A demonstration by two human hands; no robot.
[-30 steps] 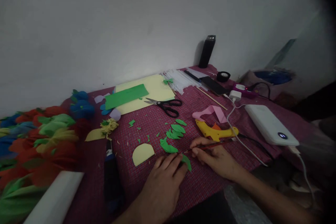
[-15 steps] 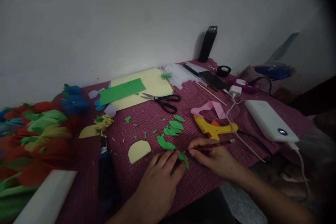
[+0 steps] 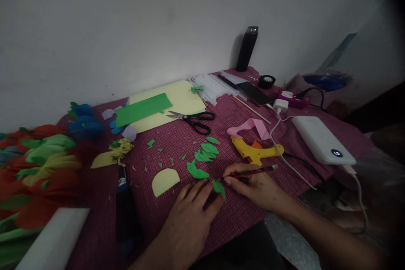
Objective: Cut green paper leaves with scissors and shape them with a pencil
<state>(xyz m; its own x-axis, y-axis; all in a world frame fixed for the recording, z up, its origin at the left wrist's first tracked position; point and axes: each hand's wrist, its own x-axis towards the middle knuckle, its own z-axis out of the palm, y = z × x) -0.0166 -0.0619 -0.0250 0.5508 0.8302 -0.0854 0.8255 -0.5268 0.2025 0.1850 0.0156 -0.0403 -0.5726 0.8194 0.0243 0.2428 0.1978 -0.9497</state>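
A green paper leaf [image 3: 219, 188] lies on the checked cloth between my hands. My left hand [image 3: 192, 214] rests on the table, its index fingertip and thumb at the leaf's left edge, holding it down. In my right hand [image 3: 255, 186] is a dark red and black pencil [image 3: 255, 171], its writing end close to the leaf's upper edge. Whether the point touches the paper is too small to tell. Just beyond my fingers sit a curved green piece [image 3: 197, 171] and a group of cut green leaves [image 3: 207, 152]. A cream paper shape [image 3: 165, 181] lies left of them.
Black-handled scissors [image 3: 193, 119] lie beside cream sheets [image 3: 183, 93] and a green strip [image 3: 144, 109]. A yellow glue gun [image 3: 255, 151], pink strip [image 3: 249, 128] and white power bank [image 3: 322, 139] with cables are rightward. Paper flowers [image 3: 47, 164] crowd the left; a black bottle [image 3: 247, 48] stands behind.
The whole view has shifted slightly, moving everything a little left and up. More of the green leaf's upper end shows between my hands. Both hands keep nearly the same pose.
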